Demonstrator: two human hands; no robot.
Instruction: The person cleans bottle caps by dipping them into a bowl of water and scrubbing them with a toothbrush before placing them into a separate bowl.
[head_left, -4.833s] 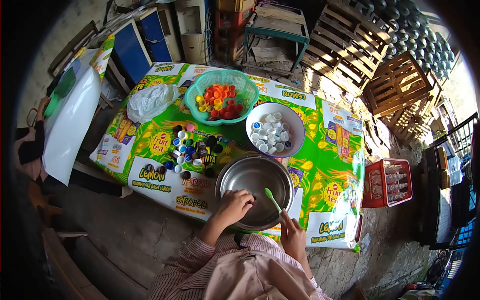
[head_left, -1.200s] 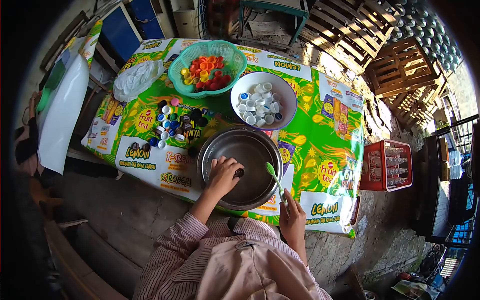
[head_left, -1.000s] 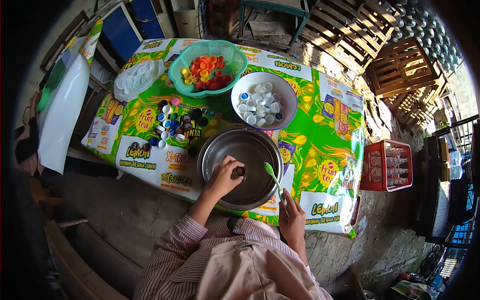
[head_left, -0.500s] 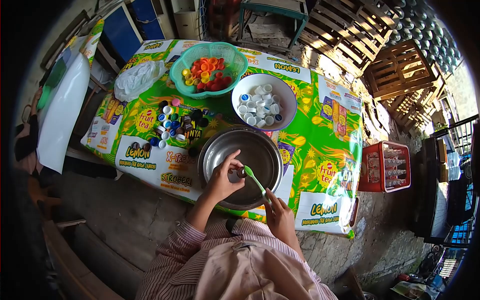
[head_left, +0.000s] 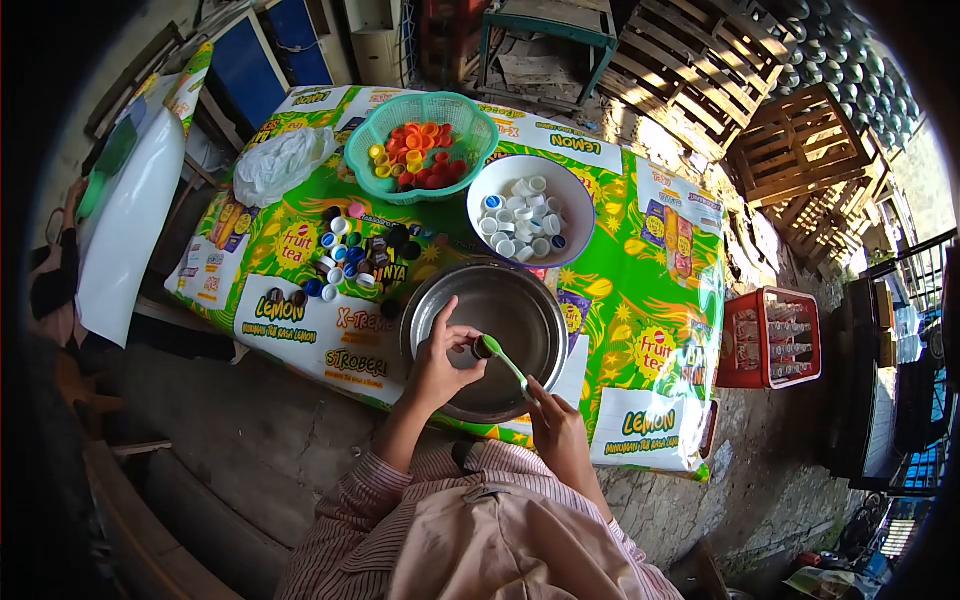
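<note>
My left hand pinches a small dark bottle cap between thumb and fingers, with the index finger raised. In my right hand is a green and white toothbrush, its head at the cap. Both hands are over the near part of a steel basin. Behind it stand a white bowl of white caps and a green basket with red, orange and yellow caps. Loose blue, white and dark caps lie to the left of the basin.
A crumpled plastic bag lies at the table's far left. To the right, on the floor, is a red crate of bottles. Wooden pallets stand behind. A person's arm shows at the left edge, by a green object.
The raised fingers of my left hand have shifted. The toothbrush and cap have moved slightly. The table items appear a little lower and further right in view.
</note>
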